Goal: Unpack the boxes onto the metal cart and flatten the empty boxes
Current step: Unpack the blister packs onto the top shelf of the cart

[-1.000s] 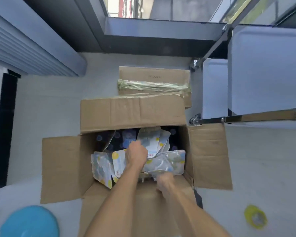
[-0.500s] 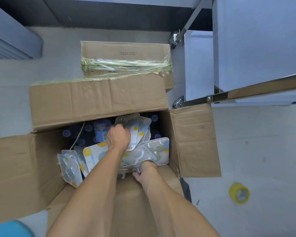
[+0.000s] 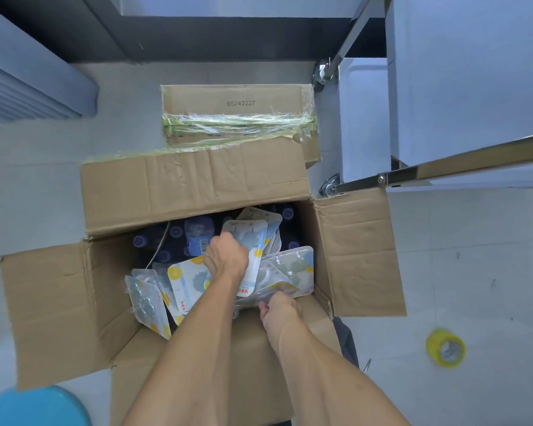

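Note:
An open cardboard box (image 3: 194,186) stands on the floor below me, its four flaps spread out. Inside lie several blister packs (image 3: 290,269) in white, blue and yellow over dark packages. My left hand (image 3: 226,256) reaches into the middle of the box, its fingers closed over a stack of the packs. My right hand (image 3: 279,305) grips the near edge of the same stack at the box's front wall. A second box (image 3: 237,103), taped shut, sits behind the open one. The metal cart (image 3: 462,167) stands at the right, its rail and white shelves visible.
A yellow tape roll (image 3: 446,348) lies on the floor at the right. A blue round object (image 3: 34,407) shows at the bottom left. The cart's caster wheels (image 3: 330,187) sit close to the open box's right flap. A grey shutter and dark sill run along the far side.
The view has tilted down and closer to the box. Both hands stay on the stack of packs, with the right hand shifted slightly along its near edge.

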The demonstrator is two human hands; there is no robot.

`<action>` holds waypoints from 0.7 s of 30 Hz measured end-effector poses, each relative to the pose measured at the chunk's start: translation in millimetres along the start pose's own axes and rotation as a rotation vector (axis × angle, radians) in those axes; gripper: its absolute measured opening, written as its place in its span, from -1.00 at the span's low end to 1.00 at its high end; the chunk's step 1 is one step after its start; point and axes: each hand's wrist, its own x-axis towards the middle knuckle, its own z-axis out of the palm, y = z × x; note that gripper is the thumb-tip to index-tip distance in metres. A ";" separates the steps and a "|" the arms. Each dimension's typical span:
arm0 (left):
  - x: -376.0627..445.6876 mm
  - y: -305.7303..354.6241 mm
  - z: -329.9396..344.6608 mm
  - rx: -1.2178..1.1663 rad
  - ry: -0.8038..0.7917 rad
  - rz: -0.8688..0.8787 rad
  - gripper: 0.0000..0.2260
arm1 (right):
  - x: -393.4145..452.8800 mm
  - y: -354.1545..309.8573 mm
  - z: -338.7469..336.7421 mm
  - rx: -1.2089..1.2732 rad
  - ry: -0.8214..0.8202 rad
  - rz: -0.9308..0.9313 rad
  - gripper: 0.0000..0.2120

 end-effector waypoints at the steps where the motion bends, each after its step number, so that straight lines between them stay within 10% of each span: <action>1: -3.3 -1.7 -2.5 0.000 0.012 -0.007 -0.83 | -2.3 -2.9 0.0 -0.031 0.027 -0.032 -0.67; 16: -109.5 13.5 -140.5 -0.244 0.109 -0.053 -0.81 | -182.8 -69.4 -43.7 -1.141 0.024 -0.751 -0.70; 21: -181.9 -0.4 -196.5 -0.512 0.197 -0.079 -0.86 | -286.5 -94.0 -83.8 -1.178 0.033 -0.929 -0.75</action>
